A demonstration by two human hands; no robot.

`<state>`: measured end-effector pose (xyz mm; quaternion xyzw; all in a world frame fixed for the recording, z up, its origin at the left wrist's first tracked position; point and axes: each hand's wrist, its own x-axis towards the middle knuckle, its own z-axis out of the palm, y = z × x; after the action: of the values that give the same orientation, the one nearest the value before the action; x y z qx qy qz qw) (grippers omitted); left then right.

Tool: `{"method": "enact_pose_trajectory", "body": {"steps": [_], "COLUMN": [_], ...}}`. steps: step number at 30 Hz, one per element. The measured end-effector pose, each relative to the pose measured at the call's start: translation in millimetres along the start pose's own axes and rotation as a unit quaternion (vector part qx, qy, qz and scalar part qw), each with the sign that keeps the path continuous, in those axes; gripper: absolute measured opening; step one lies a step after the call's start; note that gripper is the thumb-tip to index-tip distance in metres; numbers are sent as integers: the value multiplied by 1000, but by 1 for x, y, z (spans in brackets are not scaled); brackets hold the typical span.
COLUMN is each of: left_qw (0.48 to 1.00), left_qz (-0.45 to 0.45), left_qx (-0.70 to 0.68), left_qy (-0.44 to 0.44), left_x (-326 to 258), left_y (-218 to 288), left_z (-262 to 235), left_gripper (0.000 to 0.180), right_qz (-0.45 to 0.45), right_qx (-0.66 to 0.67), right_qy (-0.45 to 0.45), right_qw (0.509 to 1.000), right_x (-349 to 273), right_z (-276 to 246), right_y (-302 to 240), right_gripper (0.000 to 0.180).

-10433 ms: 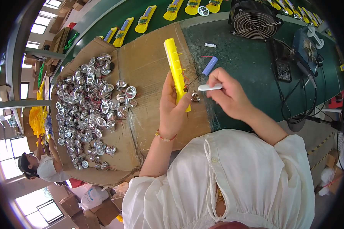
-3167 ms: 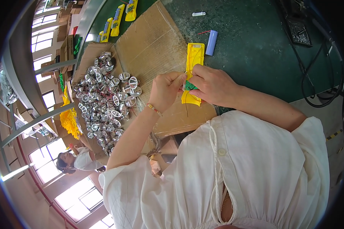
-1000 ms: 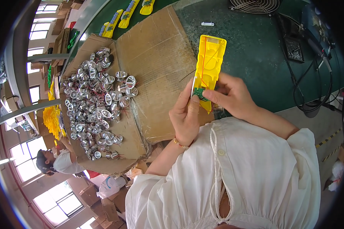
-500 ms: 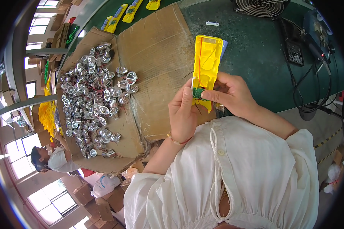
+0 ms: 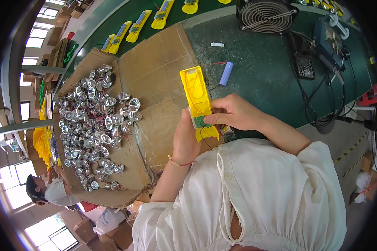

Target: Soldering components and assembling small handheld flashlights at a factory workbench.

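A long yellow plastic housing half (image 5: 197, 94), its hollow side up, is held upright in front of my chest. Thin red and black wires run inside it, and a small green circuit board (image 5: 200, 121) lies near its lower end. My right hand (image 5: 234, 112) grips the housing's right side, thumb pressed on the board and fingers partly behind. Against the left edge rests my left hand (image 5: 186, 138), thumb pointing up and the other fingers mostly hidden by the housing. A blue-purple cylindrical battery cell (image 5: 226, 74) with wires lies on the green table just beyond.
Left, a cardboard box (image 5: 155, 75) holds many silver reflector cups (image 5: 92, 121). Several yellow housings (image 5: 138, 26) line the far edge. A metal-grilled fan (image 5: 267, 17), small white strip (image 5: 217, 44), black tray (image 5: 304, 67) and corded soldering tool (image 5: 331, 62) lie beyond. Another person (image 5: 56, 192) works far left.
The housing has shifted left and lower in view, still in my hands. The battery cell, mostly behind the housing before, now shows on the table. My left thumb has come off the board.
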<state>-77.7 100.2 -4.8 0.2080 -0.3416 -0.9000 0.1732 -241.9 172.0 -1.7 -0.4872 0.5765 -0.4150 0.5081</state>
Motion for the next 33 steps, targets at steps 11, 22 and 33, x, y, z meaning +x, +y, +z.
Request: {"method": "enact_pose_trajectory", "body": {"steps": [11, 22, 33], "left_qw": [939, 944, 978], "left_qz": [182, 206, 144], "left_qx": [290, 249, 97], "left_qy": [24, 74, 118], "left_x": [27, 27, 32], "left_y": [-10, -12, -8], "left_z": [0, -1, 4], "left_gripper": [51, 43, 34], "right_qz": [-162, -94, -303], "right_qx": [-66, 86, -320], "right_qy": [304, 275, 326], "right_qw": [936, 953, 837], "right_x": [16, 25, 17], "right_z": [-3, 15, 25], "right_y": [-14, -11, 8], "right_gripper": [19, 16, 14]}}
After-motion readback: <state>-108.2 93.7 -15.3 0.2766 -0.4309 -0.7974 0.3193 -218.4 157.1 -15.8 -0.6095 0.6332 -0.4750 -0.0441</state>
